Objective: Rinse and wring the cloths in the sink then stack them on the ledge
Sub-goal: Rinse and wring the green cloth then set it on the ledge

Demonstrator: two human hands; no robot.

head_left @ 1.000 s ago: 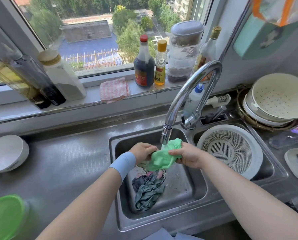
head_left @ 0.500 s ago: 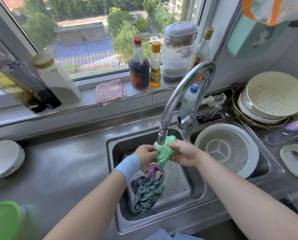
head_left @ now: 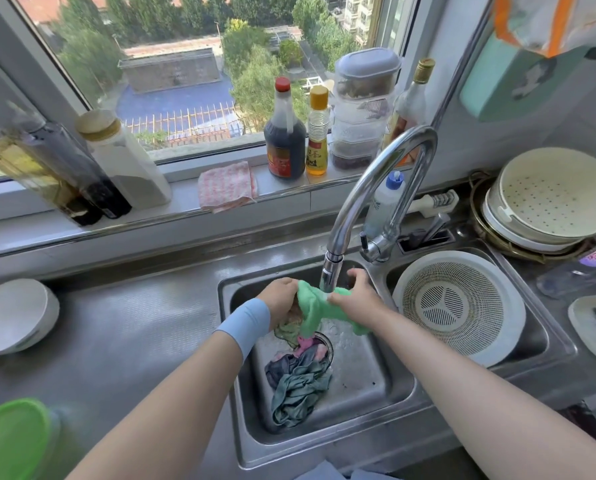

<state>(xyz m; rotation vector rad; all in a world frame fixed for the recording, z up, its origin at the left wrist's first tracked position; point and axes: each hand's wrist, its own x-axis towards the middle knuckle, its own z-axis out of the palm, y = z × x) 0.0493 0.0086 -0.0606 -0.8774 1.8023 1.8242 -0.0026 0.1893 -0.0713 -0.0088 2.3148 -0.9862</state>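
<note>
Obs., all positions referenced to the faucet (head_left: 376, 174). Progress: one pink checked cloth (head_left: 226, 185) lies folded on the ledge (head_left: 182, 202), left of and behind the faucet; I count this one as done, so the stack is only just begun. Left hand (head_left: 281, 299), blue wristband (head_left: 246, 323) on that wrist, sits just left of the faucet's spout, fingers curled closed round one end of the green cloth (head_left: 313, 306). The green cloth itself is bunched into a rope directly under the spout, over the sink (head_left: 241, 410), part of it hanging down toward the drain. Cannot tell whether water is running. Right hand (head_left: 355, 299), just right of the spout, pinches the other end of the cloth between thumb and curled fingers; a tail of green sticks out below that wrist. Both forearms reach in from the near edge, hands close together, knuckles up. Judgement: this is the rinse or early wring of the second cloth. Below and in front of the spout a heap of cloths (head_left: 298, 386), grey-blue with some pink, lies on the basin floor, so most of the work remains.
</note>
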